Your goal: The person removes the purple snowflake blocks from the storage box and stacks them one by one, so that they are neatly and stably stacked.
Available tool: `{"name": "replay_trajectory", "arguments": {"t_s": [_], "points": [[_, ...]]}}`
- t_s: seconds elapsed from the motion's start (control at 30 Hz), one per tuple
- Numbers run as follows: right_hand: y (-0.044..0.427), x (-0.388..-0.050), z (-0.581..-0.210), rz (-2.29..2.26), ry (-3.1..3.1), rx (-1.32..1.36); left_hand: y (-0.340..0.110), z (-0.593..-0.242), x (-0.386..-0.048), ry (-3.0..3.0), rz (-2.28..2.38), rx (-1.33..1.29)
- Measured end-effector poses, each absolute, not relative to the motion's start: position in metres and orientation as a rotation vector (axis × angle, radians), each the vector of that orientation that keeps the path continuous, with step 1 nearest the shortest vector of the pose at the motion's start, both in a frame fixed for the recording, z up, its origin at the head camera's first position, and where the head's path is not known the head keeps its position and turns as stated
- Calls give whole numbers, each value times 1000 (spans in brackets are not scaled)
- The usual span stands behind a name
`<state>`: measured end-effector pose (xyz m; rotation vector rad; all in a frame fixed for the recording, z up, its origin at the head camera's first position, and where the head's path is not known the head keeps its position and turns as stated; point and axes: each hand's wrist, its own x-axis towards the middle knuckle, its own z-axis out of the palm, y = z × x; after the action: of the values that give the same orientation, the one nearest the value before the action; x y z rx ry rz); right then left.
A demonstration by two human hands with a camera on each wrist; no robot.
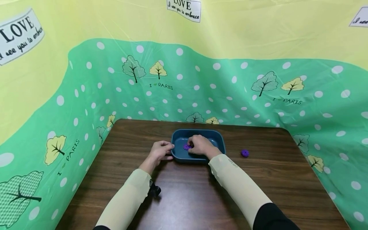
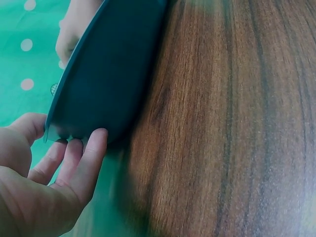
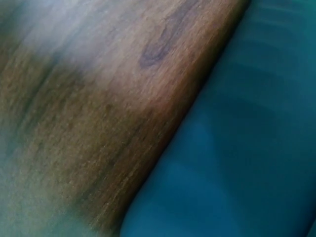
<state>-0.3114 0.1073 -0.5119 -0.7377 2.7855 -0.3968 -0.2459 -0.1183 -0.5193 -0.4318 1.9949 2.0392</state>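
Observation:
A dark blue rectangular tray [image 1: 198,158] with raised walls stands on the table. My left hand [image 1: 159,152] holds its left end; in the left wrist view the thumb is at the rim and the fingers [image 2: 94,153] touch the outer wall. Inside the tray, my right hand [image 1: 200,146] has curled fingers and thumb at a small purple piece with a notched edge [image 1: 186,147], pinching it. Part of that piece is hidden by the fingers. The right wrist view shows only the tray's wall [image 3: 222,163] up close, no fingers.
Right of the tray, a round purple notched piece [image 1: 244,153] lies on the brown wooden table [image 1: 184,198]. A small black device [image 1: 154,190] shows at the left forearm. Green and yellow printed cloth [image 1: 218,86] hangs behind and beside the table.

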Motion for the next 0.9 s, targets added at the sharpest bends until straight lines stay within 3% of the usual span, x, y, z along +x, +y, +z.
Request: {"name": "replay_trajectory", "arguments": {"t_s": [0.9], "points": [[122,-312,-509,-352,2799,-766,-116,-518,-244,2014,2038,-427]]}}
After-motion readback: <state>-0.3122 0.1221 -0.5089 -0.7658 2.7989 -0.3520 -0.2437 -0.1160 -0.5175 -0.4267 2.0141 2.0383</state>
